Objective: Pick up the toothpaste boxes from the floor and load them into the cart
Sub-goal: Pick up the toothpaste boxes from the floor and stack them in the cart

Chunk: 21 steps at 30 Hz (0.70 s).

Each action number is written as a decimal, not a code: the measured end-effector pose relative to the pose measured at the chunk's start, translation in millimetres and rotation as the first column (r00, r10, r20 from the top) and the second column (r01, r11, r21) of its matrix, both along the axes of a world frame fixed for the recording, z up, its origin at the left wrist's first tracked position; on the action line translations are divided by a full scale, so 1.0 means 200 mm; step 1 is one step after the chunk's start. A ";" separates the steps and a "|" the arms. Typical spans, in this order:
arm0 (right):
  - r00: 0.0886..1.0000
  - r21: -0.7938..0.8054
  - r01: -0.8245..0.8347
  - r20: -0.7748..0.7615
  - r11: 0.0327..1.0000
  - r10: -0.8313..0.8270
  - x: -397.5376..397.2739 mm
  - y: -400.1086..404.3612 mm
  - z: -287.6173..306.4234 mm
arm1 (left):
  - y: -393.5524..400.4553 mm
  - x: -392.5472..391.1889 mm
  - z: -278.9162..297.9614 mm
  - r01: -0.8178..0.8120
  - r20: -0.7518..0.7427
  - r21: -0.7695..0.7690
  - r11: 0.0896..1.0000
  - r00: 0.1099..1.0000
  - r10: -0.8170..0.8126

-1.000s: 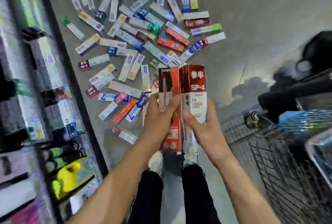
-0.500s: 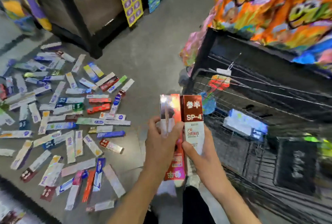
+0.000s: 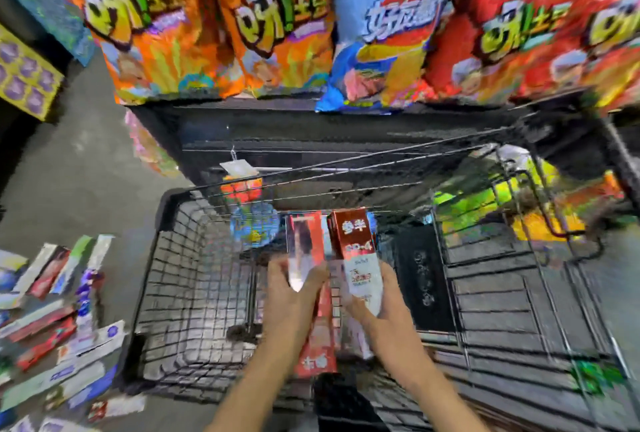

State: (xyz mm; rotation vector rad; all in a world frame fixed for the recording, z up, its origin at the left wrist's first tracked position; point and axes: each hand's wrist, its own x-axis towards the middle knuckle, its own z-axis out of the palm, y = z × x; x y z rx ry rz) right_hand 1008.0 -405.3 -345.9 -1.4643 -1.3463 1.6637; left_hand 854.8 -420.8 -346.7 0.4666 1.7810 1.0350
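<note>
1. Your view has swung round in the last second: a second ago you faced the scatter of boxes on the floor, and now you look straight down into the cart [image 3: 162,258], whose black wire basket fills the middle of the frame.

2. Your left hand [image 3: 294,296] grips the red toothpaste box [image 3: 306,251], fingers curled round its middle, just as it did a second ago. The box stands roughly upright, its top toward 12 o'clock.

3. Your right hand [image 3: 377,307] holds the dark red and white box [image 3: 356,258] the same way, just beside the first at its 3 o'clock side. The two boxes look to be touching or nearly so; blur keeps me from saying which.

4. Both boxes now hang over the open basket instead of over the floor. That means the carrying part of this trip looks finished, and what remains is the drop or the set-down.

5. The remaining toothpaste boxes [image 3: 52,320] lie on the floor at 9 o'clock of the cart, well apart from your hands, many of them overlapping. The task is far from done.

6. Snack bags [image 3: 194,22] hang on the shelf at 12 o'clock, beyond the cart's far rim, and play no part here.

7. For the release, lower both boxes into the basket before you let go; the light cartons could otherwise bounce or catch on the wire.
</note>
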 end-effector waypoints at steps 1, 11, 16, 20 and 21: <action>1.000 -0.009 0.006 0.014 1.000 -0.006 0.05 0.05 -0.03 | 0.05 0.03 -0.03 0.008 0.016 -0.003 1.000 1.000 -0.008; 0.982 -0.132 0.022 0.191 0.991 0.004 0.19 0.32 -0.43 | 0.35 0.02 -0.44 0.222 0.024 -0.106 0.969 0.975 -0.221; 0.951 -0.093 0.006 0.308 0.996 0.023 0.22 0.43 -0.70 | 0.43 -0.09 -0.81 0.450 -0.142 -0.216 0.866 0.863 -0.484; 0.923 -0.003 0.044 0.382 0.999 -0.039 0.27 0.54 -0.92 | 0.46 -0.12 -1.11 0.632 -0.322 -0.430 0.644 0.559 -0.764; 0.917 0.009 0.064 0.395 0.998 -0.062 0.28 0.56 -0.97 | 0.47 -0.11 -1.16 0.665 -0.338 -0.469 0.581 0.473 -0.814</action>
